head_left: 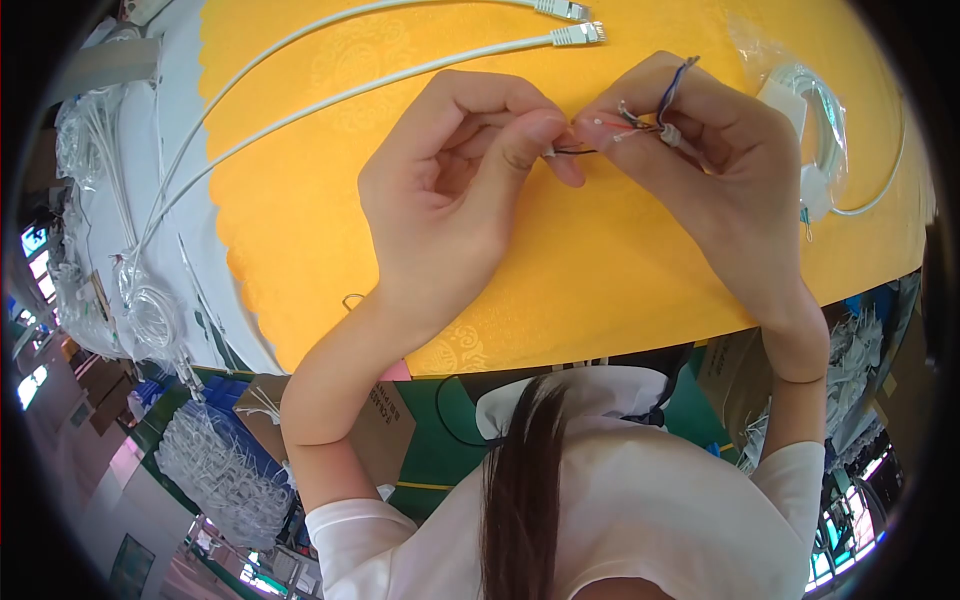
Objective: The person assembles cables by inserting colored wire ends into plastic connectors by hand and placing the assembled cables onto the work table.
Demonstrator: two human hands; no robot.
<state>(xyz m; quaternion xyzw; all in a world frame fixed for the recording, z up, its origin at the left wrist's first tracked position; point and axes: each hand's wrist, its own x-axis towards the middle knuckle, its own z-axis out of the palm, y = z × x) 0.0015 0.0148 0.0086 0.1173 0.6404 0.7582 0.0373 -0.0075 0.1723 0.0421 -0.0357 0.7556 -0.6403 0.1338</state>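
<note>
Over the yellow tablecloth, the tips of my two hands nearly meet. My left hand (445,190) pinches the end of a thin black wire (576,152) between thumb and forefinger, with a small white tip beside the thumb. Closed around a bundle of thin coloured wires (650,126) is my right hand (720,160). Red, white and dark strands stick out from it, and a twisted blue-and-white pair (673,90) points upward. The bundle's other end is hidden behind the right hand.
Grey network cables with clear plugs (578,34) cross the yellow cloth (310,200) at the upper left. A bagged coiled cable (825,120) lies right. More bagged cables (152,310) lie on the left edge. Cardboard boxes (375,430) and a crate of bagged cables (220,465) stand below.
</note>
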